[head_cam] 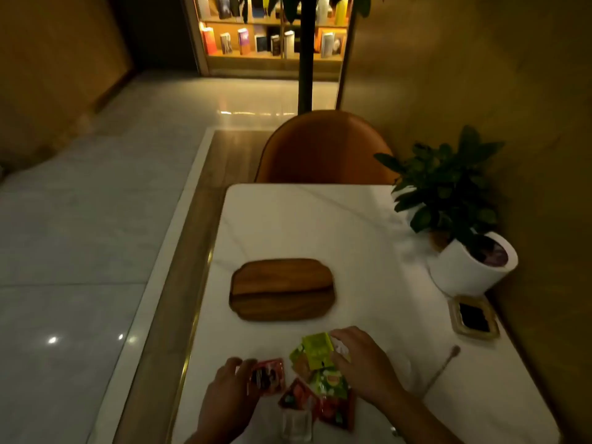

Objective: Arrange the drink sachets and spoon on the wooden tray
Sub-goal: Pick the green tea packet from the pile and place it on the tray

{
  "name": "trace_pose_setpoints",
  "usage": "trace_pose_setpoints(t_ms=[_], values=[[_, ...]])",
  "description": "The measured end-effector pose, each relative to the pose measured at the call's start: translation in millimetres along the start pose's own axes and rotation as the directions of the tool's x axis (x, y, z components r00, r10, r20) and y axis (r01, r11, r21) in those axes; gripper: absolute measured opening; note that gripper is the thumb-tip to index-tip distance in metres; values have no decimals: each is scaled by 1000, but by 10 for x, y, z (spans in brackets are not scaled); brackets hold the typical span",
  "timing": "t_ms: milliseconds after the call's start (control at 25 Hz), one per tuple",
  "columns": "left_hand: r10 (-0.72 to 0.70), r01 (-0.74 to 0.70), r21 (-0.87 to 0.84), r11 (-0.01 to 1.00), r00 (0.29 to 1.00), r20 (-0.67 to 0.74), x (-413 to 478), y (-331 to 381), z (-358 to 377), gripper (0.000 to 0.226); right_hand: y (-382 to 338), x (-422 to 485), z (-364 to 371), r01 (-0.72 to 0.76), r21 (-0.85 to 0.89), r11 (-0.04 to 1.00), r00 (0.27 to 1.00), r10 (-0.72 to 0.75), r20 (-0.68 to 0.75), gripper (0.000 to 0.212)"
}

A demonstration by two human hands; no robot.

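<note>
A bare wooden tray [282, 289] lies in the middle of the white table [320, 219]. Nearer to me, a loose pile of drink sachets [323, 384] in green and red sits at the table's front. My left hand [229, 390] holds a red sachet [268, 376] at the pile's left side. My right hand [362, 363] grips a yellow-green sachet [317, 349] at the top of the pile. A long thin spoon [443, 366] lies on the table to the right of my right hand, apart from it.
A potted plant in a white pot [471, 267] stands at the table's right edge. A small dark dish with a pale rim [474, 317] sits just in front of the pot. A clear glass [296, 426] stands at the front edge. An orange chair [323, 149] faces the far side.
</note>
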State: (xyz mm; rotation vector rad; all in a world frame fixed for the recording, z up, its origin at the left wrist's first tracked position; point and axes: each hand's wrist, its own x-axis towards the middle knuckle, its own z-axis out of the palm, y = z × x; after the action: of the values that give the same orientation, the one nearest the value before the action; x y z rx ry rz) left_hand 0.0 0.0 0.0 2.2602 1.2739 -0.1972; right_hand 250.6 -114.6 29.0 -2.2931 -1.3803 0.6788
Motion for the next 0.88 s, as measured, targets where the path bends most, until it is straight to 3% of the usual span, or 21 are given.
trace_pose_setpoints(t_ms=[160,320,480,600,720,880], values=[[19,-18,41,999,1000,-13,162,76,30,52,88,41,142,-49,-90,995,997,55,60,42],[59,-65,108,992,997,59,218,157,135,55,119,104,277,-66,-186,980,993,84,87,47],[110,-121,163,979,991,80,273,151,188,60,82,233,391,46,-272,961,981,9,195,70],[159,-182,232,955,980,116,293,89,208,66,77,295,472,84,-350,933,964,13,267,75],[176,-201,290,936,978,112,306,73,230,58,109,308,532,94,-393,915,964,16,266,57],[176,-194,288,938,980,88,329,61,279,58,201,256,516,182,-377,908,979,-130,159,23]])
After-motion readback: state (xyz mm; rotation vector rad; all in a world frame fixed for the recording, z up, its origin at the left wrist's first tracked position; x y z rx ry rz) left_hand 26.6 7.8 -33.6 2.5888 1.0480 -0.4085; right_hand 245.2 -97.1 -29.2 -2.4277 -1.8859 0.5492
